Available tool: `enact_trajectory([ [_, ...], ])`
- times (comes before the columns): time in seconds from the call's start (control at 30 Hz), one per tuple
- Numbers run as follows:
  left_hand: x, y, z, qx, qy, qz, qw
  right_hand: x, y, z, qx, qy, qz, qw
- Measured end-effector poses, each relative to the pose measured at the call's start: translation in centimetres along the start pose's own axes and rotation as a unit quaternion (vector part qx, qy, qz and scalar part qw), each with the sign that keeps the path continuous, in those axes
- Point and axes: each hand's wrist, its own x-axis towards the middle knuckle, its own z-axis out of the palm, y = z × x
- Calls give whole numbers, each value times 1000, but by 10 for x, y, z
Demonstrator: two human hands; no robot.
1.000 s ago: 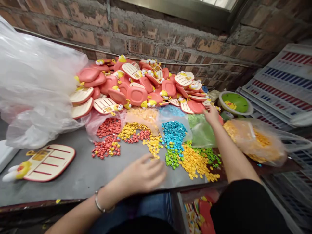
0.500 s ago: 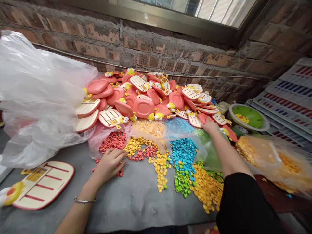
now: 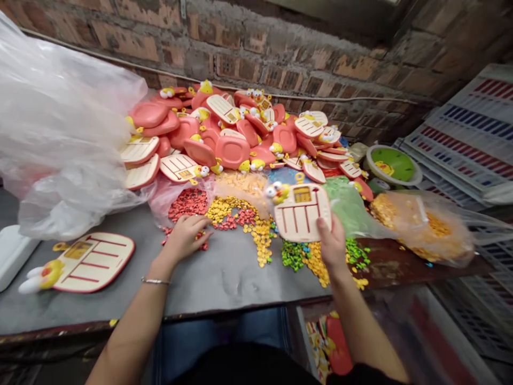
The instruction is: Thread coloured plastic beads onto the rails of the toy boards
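My right hand (image 3: 333,243) grips a cream plastic board (image 3: 301,214) by its edge, thumb on the front, in the air above the small pieces. The board has dark red slots, a yellow panel and a yellow bird head with bulging eyes. My left hand (image 3: 185,239) lies over the near edge of the red pieces (image 3: 188,206), fingers stretched out and apart, with no held thing visible. Beside it spread yellow pieces (image 3: 262,243) and green pieces (image 3: 292,255). A similar board (image 3: 96,262) lies face up on the grey tabletop (image 3: 236,272) at the left.
A heap of red-backed boards (image 3: 232,152) fills the back against the brick wall (image 3: 240,35). A large clear plastic bag (image 3: 68,123) stands at the left. On the right are a bag of orange pieces (image 3: 420,227), a green bowl (image 3: 395,163) and stacked striped sheets (image 3: 468,131).
My right hand has come back from the heap with a board, now held over the pieces. My left hand stays by the red pieces. The view has tilted down.
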Motion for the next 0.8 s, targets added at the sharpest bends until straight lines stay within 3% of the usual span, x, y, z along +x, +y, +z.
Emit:
enact_trajectory([
  [0.1,0,1,-3,-28,-17,-28,999,-77,-2,44,40,-63,53,996],
  [0.17,1,2,-4,-36,-33,-43,998,-113,0,70,52,-118,81,988],
  [0.3,2,2,-5,-31,-48,-55,997,-146,4,99,4,-174,70,982],
  [0.47,0,5,-10,-56,-77,-39,995,-135,10,86,-170,-189,-28,967],
  [0.6,-4,10,-17,-141,-175,-9,974,-109,23,66,-219,-167,-56,960],
  [0.7,-4,16,-18,-142,-226,11,964,-83,26,69,-204,-234,-92,946],
  [0.8,-3,22,-15,-119,-233,10,965,-52,23,93,-193,-326,-150,913],
])
